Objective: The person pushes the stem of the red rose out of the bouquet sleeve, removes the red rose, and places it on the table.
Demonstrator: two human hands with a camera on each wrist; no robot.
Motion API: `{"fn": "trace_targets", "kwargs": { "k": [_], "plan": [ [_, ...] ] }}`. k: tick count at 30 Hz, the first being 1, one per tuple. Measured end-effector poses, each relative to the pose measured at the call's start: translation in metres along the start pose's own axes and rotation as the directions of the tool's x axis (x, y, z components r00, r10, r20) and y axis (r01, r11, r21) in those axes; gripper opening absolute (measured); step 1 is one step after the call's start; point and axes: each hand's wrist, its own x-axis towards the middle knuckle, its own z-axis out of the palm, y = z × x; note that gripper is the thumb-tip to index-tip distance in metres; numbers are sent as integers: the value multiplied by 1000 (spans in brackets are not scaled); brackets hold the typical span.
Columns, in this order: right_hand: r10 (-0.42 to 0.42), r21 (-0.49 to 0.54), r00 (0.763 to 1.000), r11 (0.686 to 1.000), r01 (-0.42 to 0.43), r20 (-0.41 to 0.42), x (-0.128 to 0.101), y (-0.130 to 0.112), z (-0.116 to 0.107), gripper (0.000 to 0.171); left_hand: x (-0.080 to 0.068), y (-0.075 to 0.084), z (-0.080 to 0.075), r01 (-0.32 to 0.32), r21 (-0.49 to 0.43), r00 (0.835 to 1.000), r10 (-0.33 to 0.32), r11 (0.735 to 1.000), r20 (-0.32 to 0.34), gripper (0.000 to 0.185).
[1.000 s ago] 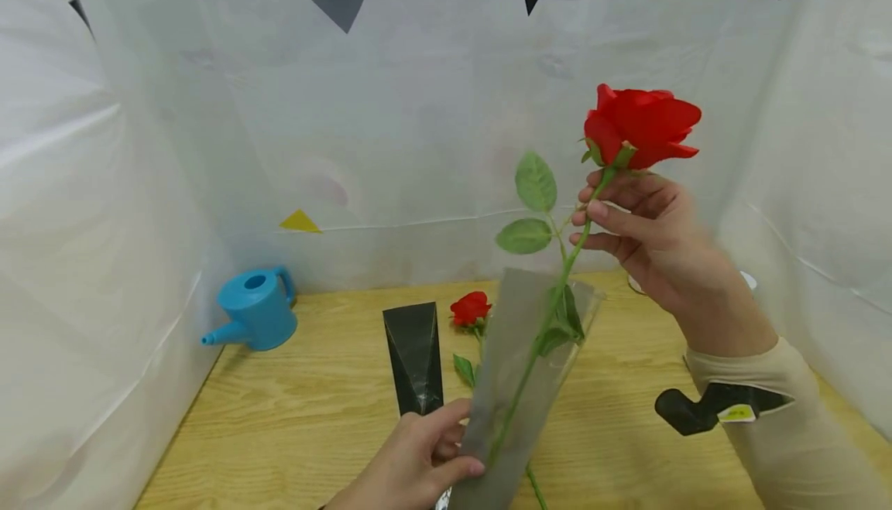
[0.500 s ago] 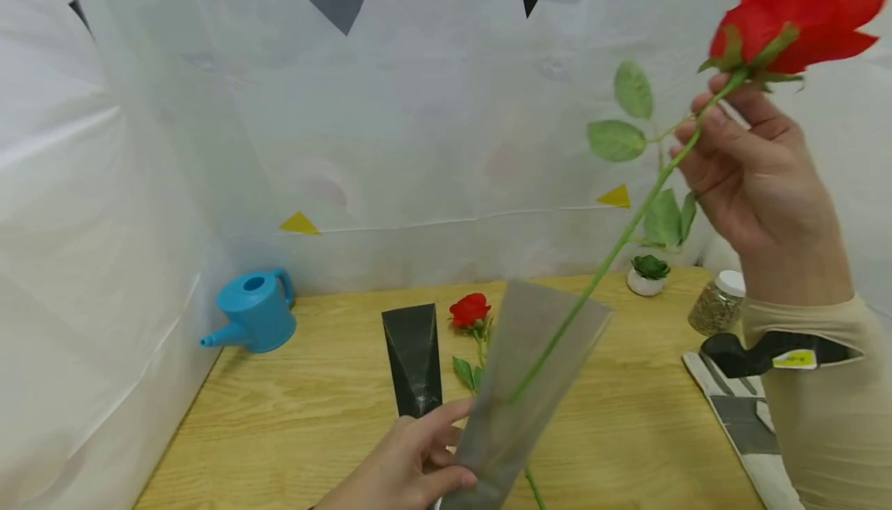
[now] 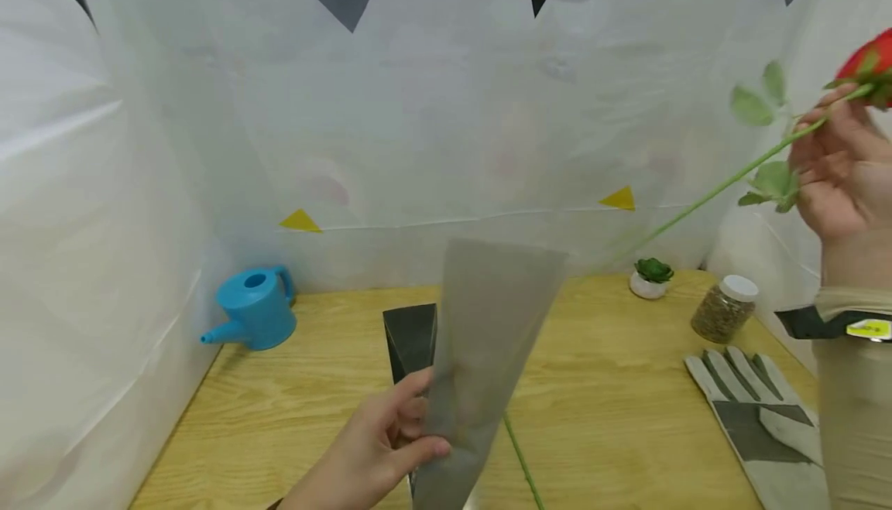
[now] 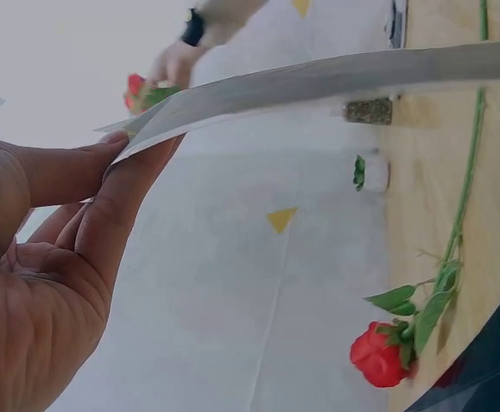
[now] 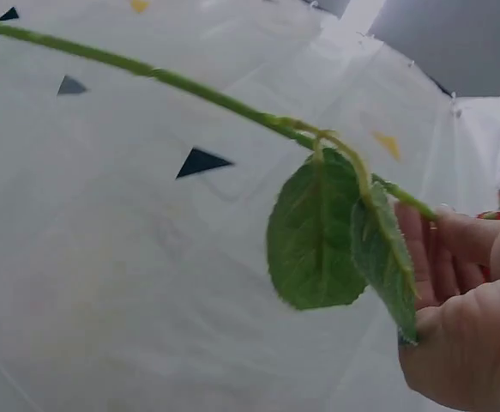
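Rose [image 3: 867, 69], one of two, is pinched by its stem at the frame's upper right in the right hand [image 3: 843, 169], while the left hand [image 3: 369, 448] grips one grey sleeve [image 3: 481, 340] at lower centre above the surface [image 3: 613, 386].

- Staged recording booth, dressed as a florist's corner: white sheeting [image 3: 432, 107] is hanging on all sides, carrying paper triangles [image 3: 341, 5].
- Wooden counter [image 3: 613, 402] is holding gardening props: blue watering can [image 3: 254, 309], work gloves [image 3: 763, 413], small potted succulent [image 3: 651, 276], jar [image 3: 725, 309].
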Motion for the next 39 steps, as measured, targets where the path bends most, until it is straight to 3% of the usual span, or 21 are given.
{"fn": "trace_targets", "kwargs": {
  "k": [2,4,6,8,10,12,14,16,19,23,28,34,39],
  "plan": [
    [125,-200,987,970,-142,-98,1,8,-15,27,-1,2,-2,-62,38,997,63,997,-34,68],
    [256,-380,953,875,-300,-162,-1,23,-35,28,0,4,-4,-108,62,992,112,992,-59,68],
    [352,-532,911,739,-413,-216,-5,42,-57,29,0,5,-5,-135,71,988,139,988,-64,68],
    [405,-663,869,571,-484,-286,-12,62,-80,24,0,5,-5,-130,63,989,134,989,-65,68],
    [445,-738,822,406,-539,-356,-20,80,-102,26,0,5,-4,-124,58,990,128,991,-62,68],
    [471,-783,774,240,-573,-422,-29,95,-122,41,-1,6,-4,-123,53,990,126,991,-63,68],
    [500,-799,735,132,-587,-457,-38,106,-139,55,-2,6,-4,-120,53,990,124,991,-64,67],
    [512,-802,708,58,-594,-487,-46,116,-154,61,-1,7,-5,-122,51,990,126,991,-66,67],
    [512,-801,687,-1,-599,-515,-56,131,-173,56,-1,9,-6,-120,51,990,124,991,-72,67],
    [493,-803,678,-75,-591,-545,-70,153,-194,49,0,11,-8,-121,58,989,125,991,-75,67],
    [433,-816,701,-173,-552,-566,-83,170,-207,44,-1,12,-8,-97,58,993,101,994,-69,67],
    [409,-846,743,-204,-492,-530,-84,181,-210,38,-1,13,-8,-61,21,996,62,998,-68,67],
    [392,-847,751,-256,-465,-531,-84,188,-214,29,-3,12,-8,-62,10,996,62,998,-63,68]
  ]
}}
